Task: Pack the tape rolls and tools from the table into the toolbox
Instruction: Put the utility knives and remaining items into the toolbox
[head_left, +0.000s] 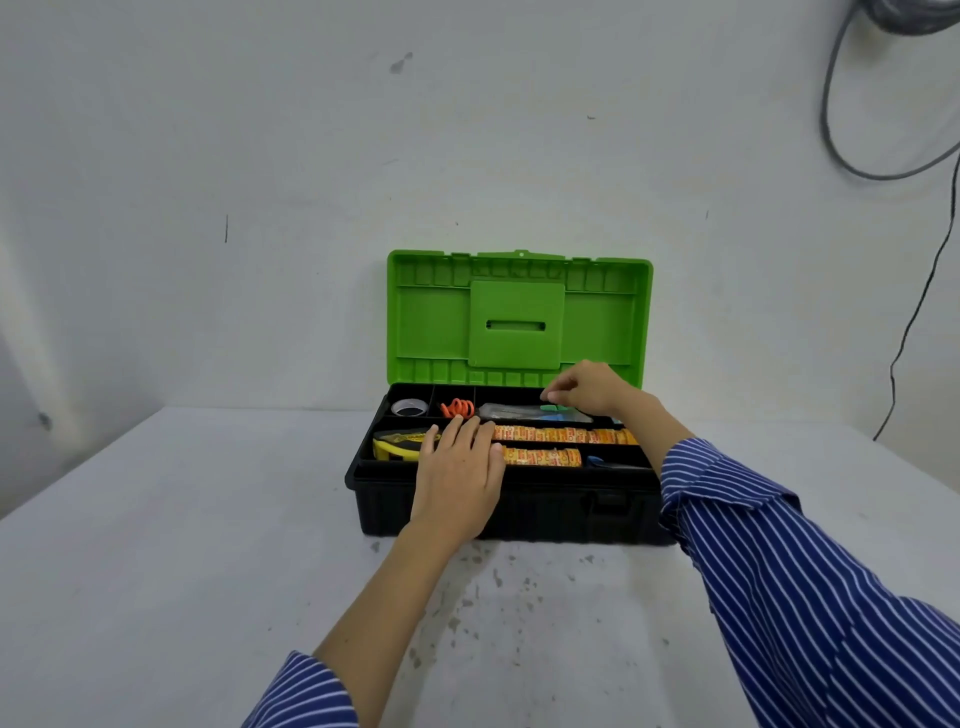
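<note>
— What are the hands doing?
— The left hand (457, 467) is lying flat on the black toolbox with the green lid (519, 514), steadying it. The right hand (584, 389) is pinching a small green tool (551, 409), putting it in the back tray.

The toolbox (511, 512) stands near the back of the bench (156, 571), its green lid (519, 317) upright against the wall and blocking any reach from behind. Bare bench lies to both sides and in front of it. Over the tray, the left hand (457, 467) lies flat across the front left compartments and the right hand (587, 389) hangs over the back row; the back left compartments lie uncovered from above
</note>
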